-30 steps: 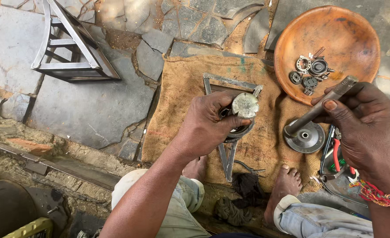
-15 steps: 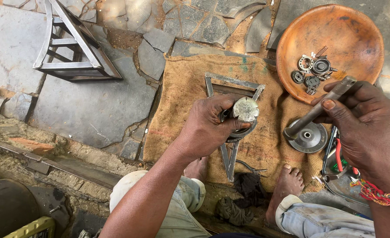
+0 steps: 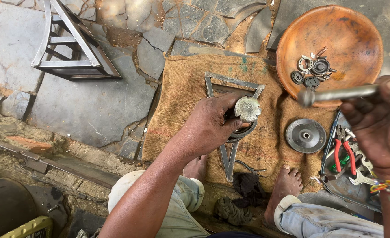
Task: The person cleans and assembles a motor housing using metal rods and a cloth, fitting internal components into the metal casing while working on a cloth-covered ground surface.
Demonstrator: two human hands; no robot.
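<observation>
The left hand is clamping its fingers around a round metal part, holding it upright on a dark ring that is resting on the triangular metal frame over the burlap sack. The right hand is gripping a metal rod in a closed fist, raised above the sack to the right of the part.

The rod is sitting close to the left thumb — a strike landing off-centre is likely to catch the fingers or knock the part off the ring. Both bare feet are lying just below the frame, where anything dropped could hit them.

Counted: one rod, one round part, one frame, one grey disc, one orange bowl holding roughly five small parts — too tangled to be sure — and one pair of red-handled pliers.
</observation>
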